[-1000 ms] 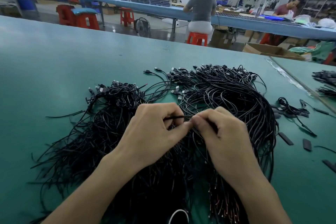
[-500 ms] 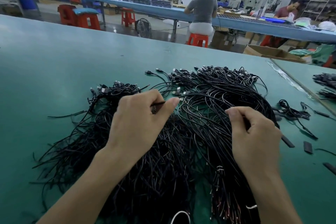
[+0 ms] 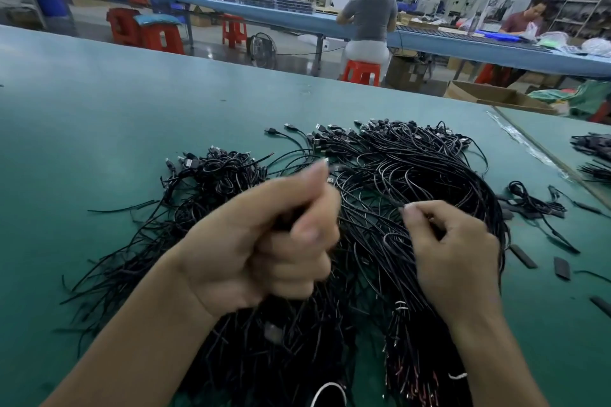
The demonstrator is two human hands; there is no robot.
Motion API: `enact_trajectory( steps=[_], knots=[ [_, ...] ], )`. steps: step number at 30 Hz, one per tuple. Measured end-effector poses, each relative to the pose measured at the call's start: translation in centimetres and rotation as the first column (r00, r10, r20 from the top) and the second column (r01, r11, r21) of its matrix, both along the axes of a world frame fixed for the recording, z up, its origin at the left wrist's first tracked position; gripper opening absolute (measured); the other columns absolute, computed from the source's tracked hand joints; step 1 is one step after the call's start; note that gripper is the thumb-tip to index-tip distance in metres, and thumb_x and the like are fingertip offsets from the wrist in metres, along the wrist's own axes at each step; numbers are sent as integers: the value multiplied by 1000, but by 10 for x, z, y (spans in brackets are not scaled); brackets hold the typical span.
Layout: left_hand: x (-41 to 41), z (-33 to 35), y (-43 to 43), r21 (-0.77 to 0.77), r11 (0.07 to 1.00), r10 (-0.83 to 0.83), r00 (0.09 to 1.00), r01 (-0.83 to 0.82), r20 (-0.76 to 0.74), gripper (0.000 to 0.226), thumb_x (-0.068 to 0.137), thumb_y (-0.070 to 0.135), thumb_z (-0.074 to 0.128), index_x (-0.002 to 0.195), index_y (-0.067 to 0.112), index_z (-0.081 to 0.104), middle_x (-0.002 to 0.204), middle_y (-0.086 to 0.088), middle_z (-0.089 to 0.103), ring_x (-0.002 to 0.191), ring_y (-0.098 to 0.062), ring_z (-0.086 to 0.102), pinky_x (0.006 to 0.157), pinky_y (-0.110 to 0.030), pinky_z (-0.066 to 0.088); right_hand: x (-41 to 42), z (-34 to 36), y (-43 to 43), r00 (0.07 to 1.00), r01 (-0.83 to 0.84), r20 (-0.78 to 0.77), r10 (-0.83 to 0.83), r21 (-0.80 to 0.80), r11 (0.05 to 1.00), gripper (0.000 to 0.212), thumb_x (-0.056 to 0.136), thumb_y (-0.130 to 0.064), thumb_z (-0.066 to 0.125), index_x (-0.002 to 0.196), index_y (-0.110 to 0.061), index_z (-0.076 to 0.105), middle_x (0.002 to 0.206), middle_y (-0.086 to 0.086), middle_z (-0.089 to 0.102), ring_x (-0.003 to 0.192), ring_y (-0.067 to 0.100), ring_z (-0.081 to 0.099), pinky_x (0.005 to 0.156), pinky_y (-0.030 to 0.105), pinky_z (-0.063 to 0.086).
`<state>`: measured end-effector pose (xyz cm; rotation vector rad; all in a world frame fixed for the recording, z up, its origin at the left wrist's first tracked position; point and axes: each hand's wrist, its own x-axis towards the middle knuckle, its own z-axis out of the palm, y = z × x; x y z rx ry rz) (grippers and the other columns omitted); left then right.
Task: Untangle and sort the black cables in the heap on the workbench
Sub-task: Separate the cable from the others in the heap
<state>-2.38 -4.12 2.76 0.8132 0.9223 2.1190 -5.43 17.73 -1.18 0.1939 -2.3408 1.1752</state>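
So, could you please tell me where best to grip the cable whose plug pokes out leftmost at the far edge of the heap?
Pinch the plug itself, coming in from the far left over the bare workbench. It lies clear of the heap, while the rest of that cable curves back into the tangle.

Small flat black pieces (image 3: pixel 523 256) lie near the right edge of my green tabletop (image 3: pixel 99 116). A strip of clear tape (image 3: pixel 519 139) runs along that edge. Past the far edge, a cardboard box (image 3: pixel 496 97) sits by the right corner. A person in a grey top (image 3: pixel 370 16) sits on an orange stool (image 3: pixel 362 71) at a long blue bench (image 3: pixel 251 11). A fan (image 3: pixel 263 49) stands on the floor to their left.
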Motion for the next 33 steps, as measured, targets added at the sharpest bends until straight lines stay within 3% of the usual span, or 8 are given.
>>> enact_trajectory(
  steps=[5, 9, 13, 16, 23, 27, 30, 33],
  knots=[
    [-10, 1, 7, 87, 824, 536, 820, -560, 201, 38, 97, 39, 46, 75, 20, 70, 53, 10, 22, 42, -3, 18, 32, -11, 22, 7, 0, -14, 870, -378, 391, 302, 131, 917, 14, 92, -32, 68, 79, -33, 74, 66, -26, 65, 58, -3, 59, 53, 9, 42],
    [-19, -15, 13, -78, 556, 831, 550, -828, 83, 44, 102, 33, 42, 82, 17, 77, 53, 8, 37, 42, -3, 30, 34, -14, 28, 15, 7, -20, 731, -597, 465, 500, 80, 798, 10, 91, -38, 69, 86, -32, 76, 72, -15, 69, 59, -1, 59, 55, 13, 44],
    [-22, -26, 20, -263, 524, 833, 552, -810, -38, 45, 104, 28, 42, 81, 17, 79, 59, 2, 53, 46, -7, 47, 40, -19, 43, 19, 16, -18, 733, -611, 384, 561, 11, 791, 12, 93, -31, 67, 84, -27, 73, 59, -13, 60, 48, -1, 48, 47, 11, 34],
    [-20, -22, 13, -264, 627, 771, 632, -733, 79, 36, 99, 30, 48, 92, 13, 79, 56, 3, 50, 38, -3, 37, 32, -15, 34, 16, 17, -12, 826, -489, 345, 446, 45, 871, 18, 95, -30, 62, 80, -28, 73, 56, -15, 60, 46, 0, 48, 46, 11, 35],
    [-27, -18, 1, -102, 543, 793, 469, -833, 390, 34, 106, 30, 40, 121, 8, 63, 82, -2, 74, 34, -2, 34, 32, -9, 34, 15, 20, -3, 793, -476, 438, 423, 12, 879, 19, 89, -29, 67, 72, -25, 75, 52, -14, 59, 43, 2, 46, 45, 13, 36],
    [-29, -26, 4, -147, 419, 890, 372, -896, 264, 30, 107, 26, 39, 121, 12, 61, 106, -5, 76, 41, -2, 40, 34, -11, 35, 20, 21, -10, 707, -588, 468, 530, -28, 809, 14, 88, -31, 68, 78, -26, 77, 54, 2, 58, 45, 4, 40, 45, 17, 32],
    [-30, -34, 10, -239, 295, 955, 297, -925, 28, 29, 108, 23, 38, 117, 10, 63, 113, -5, 74, 62, -4, 64, 39, -15, 42, 21, 24, -11, 722, -592, 411, 557, -50, 804, 14, 87, -32, 69, 78, -25, 77, 46, -7, 51, 41, 2, 39, 44, 11, 29],
    [-32, -41, 17, -196, 275, 951, 296, -941, -91, 31, 107, 20, 37, 112, 7, 65, 111, -5, 74, 104, -15, 71, 71, -24, 59, 22, 27, -11, 709, -614, 404, 578, -48, 788, 14, 87, -32, 69, 78, -25, 77, 47, -9, 50, 42, 2, 38, 44, 14, 30]
  ],
)
